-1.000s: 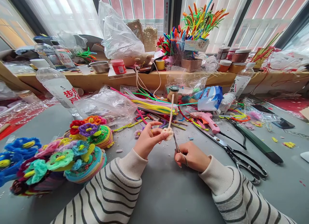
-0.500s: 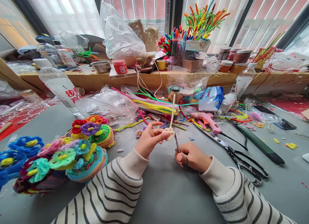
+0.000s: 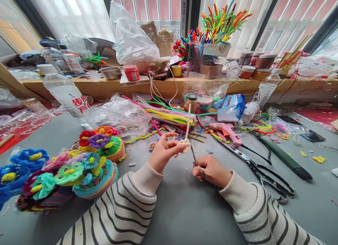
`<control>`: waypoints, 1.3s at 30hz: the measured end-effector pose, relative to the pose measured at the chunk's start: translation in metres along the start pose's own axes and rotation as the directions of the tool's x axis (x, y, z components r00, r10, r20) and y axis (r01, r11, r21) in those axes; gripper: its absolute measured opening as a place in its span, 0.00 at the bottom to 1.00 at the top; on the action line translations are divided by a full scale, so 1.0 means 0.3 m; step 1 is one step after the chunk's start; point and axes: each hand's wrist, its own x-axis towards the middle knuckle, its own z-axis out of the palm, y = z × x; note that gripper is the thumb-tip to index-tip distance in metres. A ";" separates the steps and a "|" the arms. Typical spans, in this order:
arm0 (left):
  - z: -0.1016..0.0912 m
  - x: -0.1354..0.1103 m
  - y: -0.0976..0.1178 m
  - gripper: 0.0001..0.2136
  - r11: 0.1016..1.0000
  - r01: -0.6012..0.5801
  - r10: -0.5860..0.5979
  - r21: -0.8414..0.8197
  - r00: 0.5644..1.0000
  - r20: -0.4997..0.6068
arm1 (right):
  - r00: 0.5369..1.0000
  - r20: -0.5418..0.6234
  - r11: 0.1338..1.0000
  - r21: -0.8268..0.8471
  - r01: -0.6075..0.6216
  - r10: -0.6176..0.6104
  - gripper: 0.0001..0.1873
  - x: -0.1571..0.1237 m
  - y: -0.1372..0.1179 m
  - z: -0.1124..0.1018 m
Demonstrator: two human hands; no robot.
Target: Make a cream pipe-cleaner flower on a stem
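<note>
My left hand point(image 3: 163, 152) pinches a small cream pipe-cleaner flower point(image 3: 185, 145) just above the grey table point(image 3: 185, 217). The flower's loose cream stem point(image 3: 188, 120) sticks straight up. My right hand point(image 3: 212, 171) is closed on small metal scissors point(image 3: 195, 160), whose thin blades point up at the underside of the flower. Both forearms wear cream sleeves with dark stripes.
A heap of finished colourful flowers point(image 3: 66, 167) lies to the left. Behind my hands lie loose pipe cleaners point(image 3: 169, 114), a pink glue gun point(image 3: 227, 130), large scissors point(image 3: 258, 171) and a water bottle point(image 3: 66, 93). The cluttered wooden sill point(image 3: 163, 85) holds jars, bags and pipe-cleaner bunches.
Hands, flower and scissors keep almost the same pose; only the view shifts slightly.
</note>
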 end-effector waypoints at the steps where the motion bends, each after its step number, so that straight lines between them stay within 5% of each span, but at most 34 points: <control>1: 0.000 -0.001 -0.001 0.21 1.000 -0.001 0.001 0.002 1.000 0.000 | 1.000 0.018 1.000 0.004 0.008 -0.008 0.34 -0.001 0.001 0.000; 15: -0.005 0.002 -0.003 0.19 1.000 -0.023 0.023 0.018 0.999 0.022 | 0.980 0.175 0.991 0.112 0.079 -0.098 0.33 -0.002 0.015 -0.009; 25: -0.005 0.005 -0.001 0.19 0.999 -0.031 0.031 0.012 0.999 0.008 | 0.985 0.160 0.992 0.120 0.037 -0.056 0.32 -0.002 0.017 -0.005; 31: -0.009 0.005 0.001 0.20 1.000 -0.018 0.018 0.022 1.000 0.001 | 0.997 -0.078 0.981 -0.192 -0.008 -0.007 0.32 0.004 0.025 -0.019; 39: -0.012 0.006 -0.007 0.20 0.985 -0.066 0.073 0.162 0.997 -0.033 | 0.989 -0.124 0.793 -0.610 -0.009 -0.084 0.32 -0.005 0.053 -0.066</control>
